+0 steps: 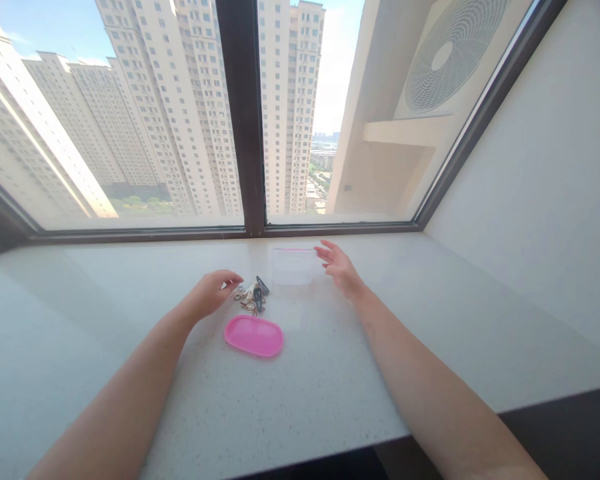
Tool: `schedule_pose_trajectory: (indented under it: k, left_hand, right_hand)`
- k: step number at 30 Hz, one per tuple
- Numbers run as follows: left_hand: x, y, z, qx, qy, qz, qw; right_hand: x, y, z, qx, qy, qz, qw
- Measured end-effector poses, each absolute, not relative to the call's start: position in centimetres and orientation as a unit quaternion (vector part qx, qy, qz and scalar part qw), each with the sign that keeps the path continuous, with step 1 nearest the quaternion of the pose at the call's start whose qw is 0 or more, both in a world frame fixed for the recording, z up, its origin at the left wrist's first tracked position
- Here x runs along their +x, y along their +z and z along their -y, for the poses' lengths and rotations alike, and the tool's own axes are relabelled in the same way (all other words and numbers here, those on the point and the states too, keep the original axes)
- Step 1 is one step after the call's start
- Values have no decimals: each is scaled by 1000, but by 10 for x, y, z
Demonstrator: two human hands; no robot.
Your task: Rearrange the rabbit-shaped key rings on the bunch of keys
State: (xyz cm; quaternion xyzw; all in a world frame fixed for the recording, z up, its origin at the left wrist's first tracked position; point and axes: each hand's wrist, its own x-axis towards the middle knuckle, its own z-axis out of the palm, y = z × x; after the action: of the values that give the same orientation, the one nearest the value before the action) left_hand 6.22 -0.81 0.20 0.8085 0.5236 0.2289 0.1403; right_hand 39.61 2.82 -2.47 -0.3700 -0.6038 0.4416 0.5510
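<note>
My left hand (215, 292) is at the left edge of a small pile of hair clips and hair ties (253, 297). Its fingers are loosely bent, with a gap between index finger and thumb, and I make out nothing held. Dark snap clips lie on top of the pile. Fingers spread, my right hand (344, 270) is at the right side of a clear plastic box (294, 268); the fingertips seem to touch its edge. In front of the pile a pink oval lid (254, 337) rests on the counter, its raised rim facing up.
The speckled white sill (280, 407) ends at a dark front edge. Behind it stands a window with a dark frame (247, 133); a white wall (540, 200) rises at the right. Outside are tall buildings and an air-conditioner unit (440, 57).
</note>
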Motion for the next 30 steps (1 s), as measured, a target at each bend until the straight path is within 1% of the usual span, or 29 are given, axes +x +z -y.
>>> schedule_pose_trajectory:
  k: [2,4,5,7,9,11,16,18,22,30]
  left_hand:
    - [65,6,12,815,233,-512,140]
    - [71,8,16,828,231,-488,152]
    - [75,8,18,837,231,-471,157]
    - [80,7,21,858,207,-439,167]
    - [83,5,22,871,174,-425,176]
    - [84,2,21,874,157,-422,181]
    - [85,3,21,868,189,-420,184]
    - [85,4,21,863,195,-426,187]
    - [84,5,21,852,197,-444,195]
    - [78,1,15,837,213,-466,192]
  right_hand:
    - [398,-18,-25,-372,375,567,632]
    - [398,-11,-20,-380,298,540,689]
    - [396,-8,-16,-381,262,539,704]
    - [389,0,-6,-379,203,565,705]
    - [378,7,7,-373,168,614,676]
    - [364,11,20,-360,170,677,619]
    - [324,4,42,-338,259,791,440]
    - [309,-5,43,-337,258,819,386]
    - [293,-18,39,-336,229,854,323]
    - [298,-19,36,-312,219,886,265]
